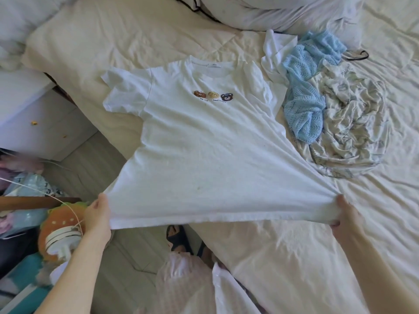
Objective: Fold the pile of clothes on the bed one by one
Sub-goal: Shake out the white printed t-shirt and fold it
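Observation:
A white T-shirt [204, 150] with three small bear prints on the chest lies front up across the bed [294, 257], collar at the far end. Its hem is stretched taut toward me. My left hand [97, 214] grips the hem's left corner, off the bed's edge. My right hand [347, 216] grips the hem's right corner over the sheet. To the shirt's right lies the pile: a light blue knitted garment [306, 105], a pale printed garment [353, 123] and a white piece [272, 55] beneath them.
White pillows [272, 10] lie at the head of the bed. A white cabinet [34, 114] stands left of the bed. A burger-shaped plush toy [61, 225] and clutter fill the floor at lower left. A dark sandal [179, 239] lies on the floor.

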{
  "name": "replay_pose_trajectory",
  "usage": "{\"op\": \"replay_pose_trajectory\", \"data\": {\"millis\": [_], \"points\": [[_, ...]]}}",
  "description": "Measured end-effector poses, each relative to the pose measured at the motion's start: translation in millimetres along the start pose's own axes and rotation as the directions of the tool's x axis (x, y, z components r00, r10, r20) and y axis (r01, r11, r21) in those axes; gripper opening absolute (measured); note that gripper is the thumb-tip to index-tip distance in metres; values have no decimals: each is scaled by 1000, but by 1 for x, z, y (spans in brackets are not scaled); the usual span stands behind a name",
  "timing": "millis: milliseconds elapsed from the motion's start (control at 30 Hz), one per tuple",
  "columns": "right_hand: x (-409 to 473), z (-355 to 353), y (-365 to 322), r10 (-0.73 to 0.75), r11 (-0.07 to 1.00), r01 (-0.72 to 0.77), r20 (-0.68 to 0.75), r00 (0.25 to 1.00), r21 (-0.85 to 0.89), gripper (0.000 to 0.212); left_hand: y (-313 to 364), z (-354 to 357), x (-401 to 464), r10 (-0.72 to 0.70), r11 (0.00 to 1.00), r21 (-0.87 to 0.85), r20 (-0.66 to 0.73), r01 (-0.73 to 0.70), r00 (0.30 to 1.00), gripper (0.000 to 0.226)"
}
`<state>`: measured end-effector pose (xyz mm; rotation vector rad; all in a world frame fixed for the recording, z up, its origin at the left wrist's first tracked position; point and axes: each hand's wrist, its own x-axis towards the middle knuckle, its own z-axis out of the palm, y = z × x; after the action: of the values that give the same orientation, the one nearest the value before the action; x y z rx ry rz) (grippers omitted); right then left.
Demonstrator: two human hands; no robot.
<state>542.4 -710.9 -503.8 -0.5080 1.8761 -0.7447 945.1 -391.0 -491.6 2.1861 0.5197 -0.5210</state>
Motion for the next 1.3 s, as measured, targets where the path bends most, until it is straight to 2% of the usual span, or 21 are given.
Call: {"op": "replay_pose_trajectory", "data": {"millis": [67, 100, 233, 300, 333, 400, 533, 600, 667, 767, 833, 933, 1033, 1167, 1233, 1300], "points": [[6, 0, 7, 14, 997, -13, 17, 1000, -82, 10, -15, -3, 5, 70, 989, 123, 107, -84, 992, 40], [9, 0, 12, 18, 992, -14, 27, 999, -129, 20, -18, -4, 6, 98, 979, 165, 152, -123, 984, 36], [12, 6, 24, 85, 943, -56, 75, 994, -328, 27, -22, -2, 10, 164, 927, 297, 229, -229, 960, 19], [13, 7, 25, 140, 927, -100, 85, 987, -361, 20, -21, -1, 11, 191, 904, 334, 244, -267, 951, 20], [14, 6, 24, 173, 927, -128, 100, 980, -352, 10, -20, -2, 12, 200, 897, 343, 244, -278, 949, 23], [18, 2, 22, 228, 935, -183, 118, 966, -304, 6, -17, -5, 13, 201, 907, 325, 223, -267, 954, 27], [19, -7, 11, 279, 924, -189, 247, 928, -334, 22, -9, -10, 14, 171, 938, 283, 120, -199, 978, 37], [13, -8, 6, 333, 898, -191, 330, 883, -396, 22, -5, -10, 15, 156, 962, 209, 100, -174, 983, 32], [11, -9, 6, 351, 880, -185, 335, 875, -438, 25, -2, -12, 15, 146, 977, 134, 157, -168, 977, 19], [14, -6, 11, 319, 889, -176, 296, 900, -424, 28, -1, -13, 17, 125, 977, 141, 242, -162, 962, 30], [16, -3, 15, 260, 899, -154, 217, 941, -409, 36, -2, -13, 18, 137, 964, 192, 235, -184, 962, 23], [16, 1, 16, 86, 940, -66, 44, 995, -336, 31, -1, -14, 18, 155, 956, 213, 206, -199, 966, 19], [13, 4, 9, -104, 955, 80, -70, 992, -284, 37, 2, -16, 26, 48, 979, 186, 191, -84, 980, 21], [6, 9, 1, -253, 875, 216, -29, 967, -434, 30, 3, -19, 30, -124, 992, 62, 246, 112, 961, 42], [5, 12, 1, -243, 850, 219, 12, 970, -479, 27, 0, -18, 26, -115, 993, 33, 246, 111, 962, 43], [3, 17, 2, -193, 853, 196, 55, 980, -484, 24, -1, -14, 21, -30, 999, 27, 189, 26, 981, 25]]}}
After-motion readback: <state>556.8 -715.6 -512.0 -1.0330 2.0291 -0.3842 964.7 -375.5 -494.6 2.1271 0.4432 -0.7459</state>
